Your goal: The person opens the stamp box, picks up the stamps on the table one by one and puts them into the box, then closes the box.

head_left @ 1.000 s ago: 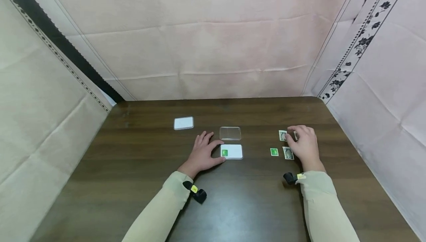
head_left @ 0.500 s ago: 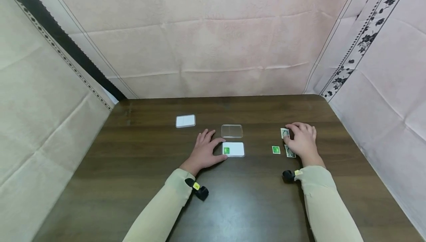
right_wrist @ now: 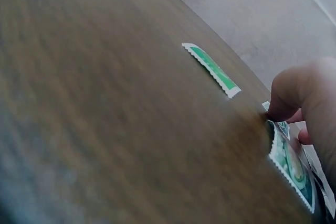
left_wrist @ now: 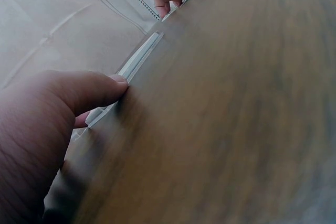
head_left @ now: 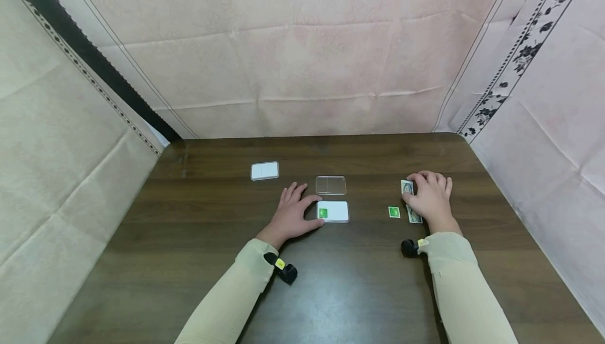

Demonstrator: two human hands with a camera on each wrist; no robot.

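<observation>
My left hand (head_left: 292, 218) holds a flat clear case (head_left: 340, 211) at its left end, thumb and index finger on opposite long edges. In the case lies a white card with a small green stamp (head_left: 323, 213). At the right, my right hand (head_left: 431, 197) has its thumb and index fingertip at opposite edges of a grey-green portrait stamp (head_left: 407, 187), pinching it at the tabletop. Another portrait stamp (right_wrist: 294, 174) lies just nearer, partly under the hand in the head view. Left of it is a loose green stamp (head_left: 394, 212).
A clear empty lid (head_left: 331, 185) lies behind the case. Farther back and left rests a white card in a clear frame (head_left: 264, 170). Pale cloth hangs round the far and side edges of the brown table (head_left: 227, 281).
My right hand has shifted slightly left, so its thumb and fingertip now reach across the far portrait stamp. The left hand stays on the case. The head view has shifted a little.
</observation>
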